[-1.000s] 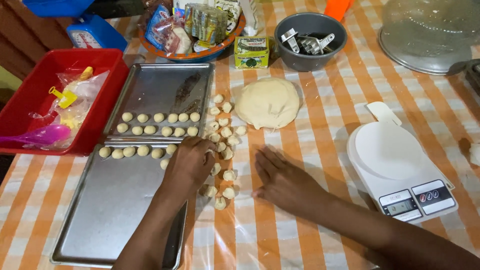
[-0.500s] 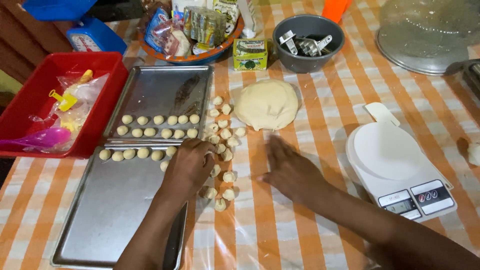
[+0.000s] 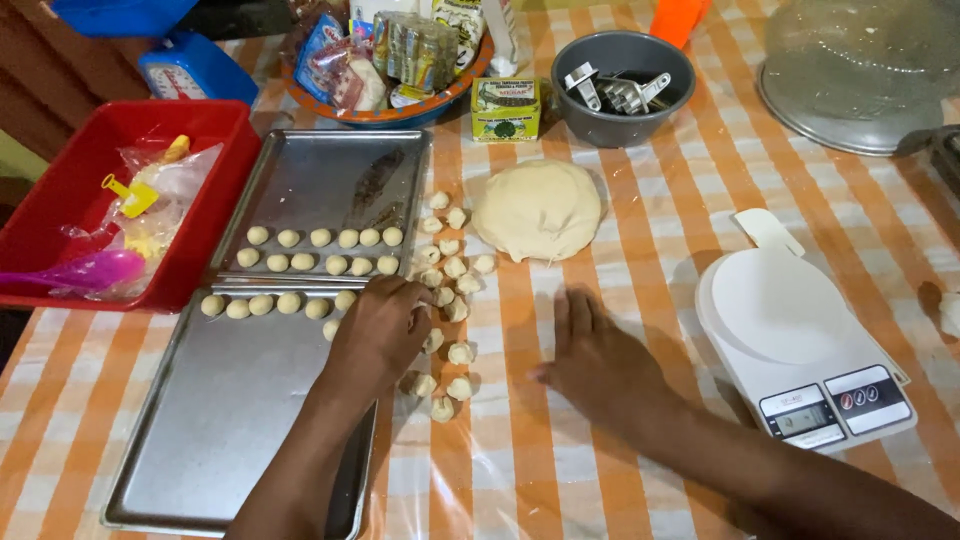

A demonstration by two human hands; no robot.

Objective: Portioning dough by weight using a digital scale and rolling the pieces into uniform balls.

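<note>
Hidden: the left hand (image 3: 380, 335) lies knuckles up, fingers curled under, so whether it grips a dough piece cannot be told; its fingertips are out of sight at the tray edge.
Cut off: both forearms run out of the lower edge; the near baking tray (image 3: 215, 420) loses no corner, but the clear dome lid (image 3: 860, 70) and the blue tub at the far left are cropped by the frame.
Right hand (image 3: 600, 365): flat and open on the plastic-covered orange checked tablecloth (image 3: 520, 470), palm down, holding nothing, well apart from the scale.
Dough pieces (image 3: 452, 290): small pale lumps, rough and uneven, scattered in a loose strip on the cloth just right of the left hand, between the trays and the right hand.
Rolled balls (image 3: 320, 238): smoother and rounder, in two rows on the far baking tray (image 3: 330, 180), with one more row at the top of the near tray, touching or nearly touching each other.
Dough mound (image 3: 538, 208): a large pale dome on the cloth, just beyond the loose pieces.
Kitchen scale (image 3: 800, 345): white, platform bare, to the right.
Red bin (image 3: 90, 190): holds clear bags, a yellow scoop and a purple spoon.
Grey bowl (image 3: 622, 75): holds metal cutters, hard to make out.
Round tray (image 3: 395, 60): far side, crowded with packets and wrapped goods; a small green box (image 3: 505, 108) stands beside it.
</note>
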